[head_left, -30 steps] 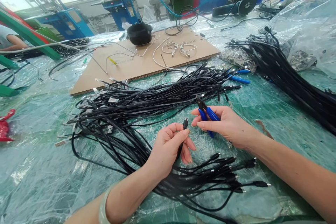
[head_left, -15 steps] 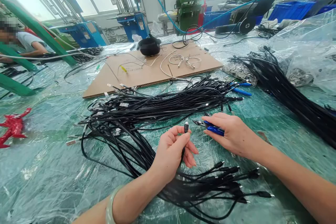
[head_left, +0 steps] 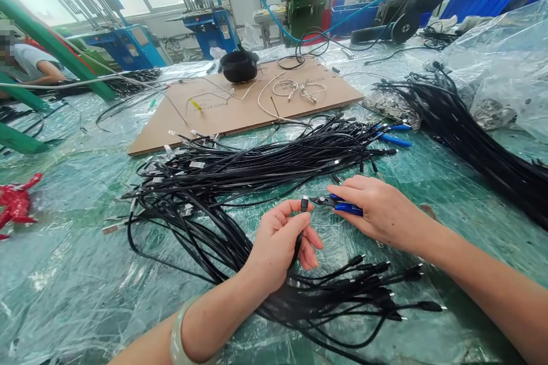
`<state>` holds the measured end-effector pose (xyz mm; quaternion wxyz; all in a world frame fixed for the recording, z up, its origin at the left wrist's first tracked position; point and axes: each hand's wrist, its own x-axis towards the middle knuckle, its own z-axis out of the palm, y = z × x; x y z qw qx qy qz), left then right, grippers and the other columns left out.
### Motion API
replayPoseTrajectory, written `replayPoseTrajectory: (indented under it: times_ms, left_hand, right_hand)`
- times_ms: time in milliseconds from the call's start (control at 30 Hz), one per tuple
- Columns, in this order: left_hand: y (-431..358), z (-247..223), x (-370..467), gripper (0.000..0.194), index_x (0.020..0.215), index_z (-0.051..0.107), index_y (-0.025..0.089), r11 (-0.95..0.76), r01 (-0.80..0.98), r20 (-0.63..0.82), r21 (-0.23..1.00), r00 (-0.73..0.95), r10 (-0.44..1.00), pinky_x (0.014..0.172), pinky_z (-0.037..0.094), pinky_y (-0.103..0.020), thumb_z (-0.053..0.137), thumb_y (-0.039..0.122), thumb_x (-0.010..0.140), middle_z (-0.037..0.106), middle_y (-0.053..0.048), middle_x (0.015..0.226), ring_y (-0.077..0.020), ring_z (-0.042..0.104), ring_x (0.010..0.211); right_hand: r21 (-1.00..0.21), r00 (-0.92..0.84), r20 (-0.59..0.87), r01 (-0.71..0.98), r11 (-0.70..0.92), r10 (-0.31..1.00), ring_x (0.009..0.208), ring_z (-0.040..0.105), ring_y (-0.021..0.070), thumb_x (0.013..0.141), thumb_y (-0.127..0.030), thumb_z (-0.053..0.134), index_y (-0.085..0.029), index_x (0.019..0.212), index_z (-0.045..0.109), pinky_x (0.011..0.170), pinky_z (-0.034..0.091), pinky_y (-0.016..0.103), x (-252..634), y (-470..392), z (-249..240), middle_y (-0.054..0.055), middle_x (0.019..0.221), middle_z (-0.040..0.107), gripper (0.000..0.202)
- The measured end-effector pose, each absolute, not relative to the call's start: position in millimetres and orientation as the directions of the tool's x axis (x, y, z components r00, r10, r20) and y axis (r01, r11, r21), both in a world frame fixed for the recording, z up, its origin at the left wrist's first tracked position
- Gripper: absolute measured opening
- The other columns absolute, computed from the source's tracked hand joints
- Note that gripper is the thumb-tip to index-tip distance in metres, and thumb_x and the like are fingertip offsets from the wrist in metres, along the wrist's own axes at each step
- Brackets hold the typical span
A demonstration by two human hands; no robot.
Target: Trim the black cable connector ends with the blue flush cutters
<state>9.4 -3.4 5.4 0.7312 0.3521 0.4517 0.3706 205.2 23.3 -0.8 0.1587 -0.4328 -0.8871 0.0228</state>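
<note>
Between the thumb and index finger of my left hand (head_left: 282,239) is a black cable's connector (head_left: 304,203), its metal tip pointing up. My right hand (head_left: 374,208) is wrapped round blue-handled cutters (head_left: 347,207), whose jaws reach left to the connector's side; whether they touch it is too small to tell. Beneath my left wrist runs a bundle of black cables (head_left: 334,305), with connector ends fanned out to the right. Behind my hands a second bundle of black cables (head_left: 265,159) lies across the table.
Flat cardboard (head_left: 244,108) bears a black pouch-like object (head_left: 238,66) and white cables. Blue-handled pliers (head_left: 396,140) lie behind my right hand. More black cables (head_left: 479,142) stretch along the right. A red object (head_left: 17,202) sits at left. People are partly visible in the background.
The cutters in my right hand have moved slightly left, their jaws now beside the connector. My left hand keeps its hold, and the view has shifted slightly.
</note>
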Motion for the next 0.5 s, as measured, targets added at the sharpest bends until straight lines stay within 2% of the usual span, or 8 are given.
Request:
replayPoseTrajectory:
  times_ms: [333, 500]
  left_hand:
    - [-2.7, 3.0, 8.6, 0.019, 0.098, 0.053, 0.014, 0.505, -0.207, -0.418, 0.838, 0.353, 0.837, 0.031, 0.038, -0.015, 0.054, 0.025, 0.082, 0.062, 0.000, 0.050, -0.0087, 0.049, 0.030]
    - [-2.1, 2.1, 8.6, 0.019, 0.098, 0.053, 0.014, 0.509, -0.200, -0.421, 0.837, 0.358, 0.833, 0.030, 0.038, -0.015, 0.054, 0.025, 0.082, 0.063, 0.000, 0.050, -0.0087, 0.049, 0.030]
  right_hand:
    - [-0.205, -0.591, 0.222, 0.750, 0.629, 0.776, 0.078, 0.054, 0.0227, 0.083, -0.020, 0.055, -0.012, 0.107, 0.060, 0.069, 0.044, 0.034, 205.4, 23.9, 0.2, 0.008, 0.084, 0.061, 0.026]
    - [-0.159, -0.591, 0.242, 0.758, 0.633, 0.769, 0.081, 0.055, 0.0236, 0.081, -0.018, 0.057, -0.013, 0.109, 0.059, 0.069, 0.042, 0.035, 207.7, 23.2, 0.1, 0.009, 0.088, 0.062, 0.029]
